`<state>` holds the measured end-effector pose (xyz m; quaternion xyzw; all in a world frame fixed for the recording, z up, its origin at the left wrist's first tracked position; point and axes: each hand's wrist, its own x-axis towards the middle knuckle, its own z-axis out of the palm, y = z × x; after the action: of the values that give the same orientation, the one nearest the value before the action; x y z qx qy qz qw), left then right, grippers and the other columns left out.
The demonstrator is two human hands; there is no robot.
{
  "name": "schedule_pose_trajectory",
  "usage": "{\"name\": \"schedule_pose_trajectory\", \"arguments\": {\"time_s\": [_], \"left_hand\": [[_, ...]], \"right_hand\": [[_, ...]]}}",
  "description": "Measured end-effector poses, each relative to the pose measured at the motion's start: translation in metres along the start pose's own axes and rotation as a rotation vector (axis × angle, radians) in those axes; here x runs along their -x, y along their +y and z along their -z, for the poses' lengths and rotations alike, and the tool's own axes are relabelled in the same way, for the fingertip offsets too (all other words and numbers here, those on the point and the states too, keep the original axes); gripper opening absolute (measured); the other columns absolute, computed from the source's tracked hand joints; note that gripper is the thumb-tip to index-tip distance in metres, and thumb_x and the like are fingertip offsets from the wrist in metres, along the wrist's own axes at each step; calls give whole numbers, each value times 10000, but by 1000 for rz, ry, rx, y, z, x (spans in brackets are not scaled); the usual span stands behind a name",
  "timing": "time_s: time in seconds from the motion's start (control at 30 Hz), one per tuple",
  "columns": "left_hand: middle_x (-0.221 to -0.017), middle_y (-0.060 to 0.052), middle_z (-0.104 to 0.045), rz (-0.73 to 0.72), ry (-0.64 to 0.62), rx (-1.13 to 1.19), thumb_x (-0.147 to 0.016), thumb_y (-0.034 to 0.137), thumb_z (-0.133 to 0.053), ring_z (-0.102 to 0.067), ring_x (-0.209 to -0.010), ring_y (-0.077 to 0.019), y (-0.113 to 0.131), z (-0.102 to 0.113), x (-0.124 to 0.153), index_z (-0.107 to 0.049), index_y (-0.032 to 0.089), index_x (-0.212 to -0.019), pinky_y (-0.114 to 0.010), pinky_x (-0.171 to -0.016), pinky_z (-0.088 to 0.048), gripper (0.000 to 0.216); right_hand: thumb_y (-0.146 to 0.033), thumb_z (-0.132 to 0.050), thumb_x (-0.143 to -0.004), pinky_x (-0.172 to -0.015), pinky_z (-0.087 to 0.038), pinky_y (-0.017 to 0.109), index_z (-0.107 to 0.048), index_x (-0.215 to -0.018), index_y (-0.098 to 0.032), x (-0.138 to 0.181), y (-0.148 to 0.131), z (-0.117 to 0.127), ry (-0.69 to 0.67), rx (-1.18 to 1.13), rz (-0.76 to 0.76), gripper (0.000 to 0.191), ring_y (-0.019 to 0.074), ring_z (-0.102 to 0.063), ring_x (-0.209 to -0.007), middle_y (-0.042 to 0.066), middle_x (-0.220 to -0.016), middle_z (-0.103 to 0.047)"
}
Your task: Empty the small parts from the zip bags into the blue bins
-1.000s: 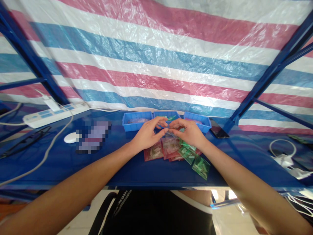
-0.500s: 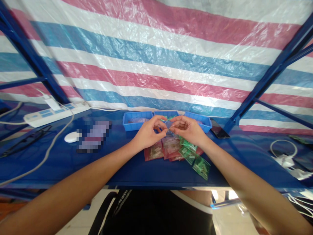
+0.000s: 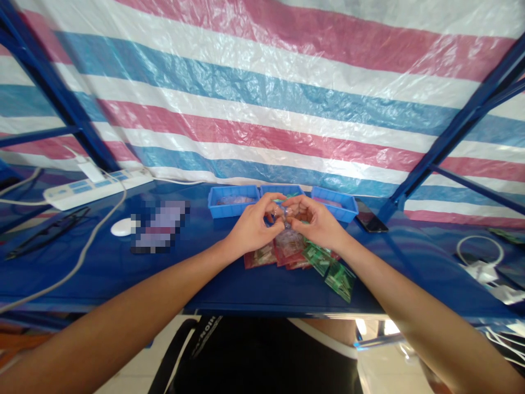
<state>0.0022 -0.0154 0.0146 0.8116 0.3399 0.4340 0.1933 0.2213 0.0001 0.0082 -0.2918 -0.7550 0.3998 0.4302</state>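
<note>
My left hand (image 3: 253, 225) and my right hand (image 3: 316, 221) meet over the blue table (image 3: 102, 268), fingertips pinched together on a small clear plastic bag (image 3: 283, 213). Its contents are too small to make out. Just under the hands lies a heap of small red bags (image 3: 270, 253) and green bags (image 3: 332, 269). Three shallow blue trays stand in a row behind the hands: left tray (image 3: 233, 200), middle tray (image 3: 283, 190), right tray (image 3: 335, 200).
A white power strip (image 3: 94, 186) with cables lies at the back left, with a white mouse (image 3: 122, 226) nearer. A dark phone (image 3: 369, 218) rests right of the trays. White cable and charger (image 3: 479, 262) sit far right. Blue frame posts flank the striped tarp.
Both hands rose a little and closed tighter together, fingers curling in on the small clear bag between them.
</note>
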Motion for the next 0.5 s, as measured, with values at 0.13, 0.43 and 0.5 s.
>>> {"name": "schedule_pose_trajectory", "arguments": {"time_s": [0.13,0.43,0.5], "left_hand": [[-850,20,-734,36,-6,34,-925,237,-647,-717,-784,-195,0,3,0,-550,206,-1419,-329,-811,-558,504],[-846,7,-705,133,40,272,-973,318,-671,-724,-815,-184,-11,4,0,-487,216,-1552,-308,-806,-570,616],[-844,7,-705,140,31,348,-983,360,-688,-718,-803,-174,-13,4,0,-466,211,-1563,-303,-812,-571,639]], "right_hand": [[-292,-722,-932,-851,-616,348,-646,-1257,-252,0,4,3,6,45,1,336,202,-722,-904,26,-994,-736],[-382,-849,-895,-977,-624,468,-732,-1267,-292,1,-17,6,6,401,314,400,309,-655,-1250,115,-1389,-648],[-347,-828,-921,-1089,-571,503,-746,-1243,-291,1,-18,7,7,460,344,337,311,-637,-1304,111,-1392,-653]]}}
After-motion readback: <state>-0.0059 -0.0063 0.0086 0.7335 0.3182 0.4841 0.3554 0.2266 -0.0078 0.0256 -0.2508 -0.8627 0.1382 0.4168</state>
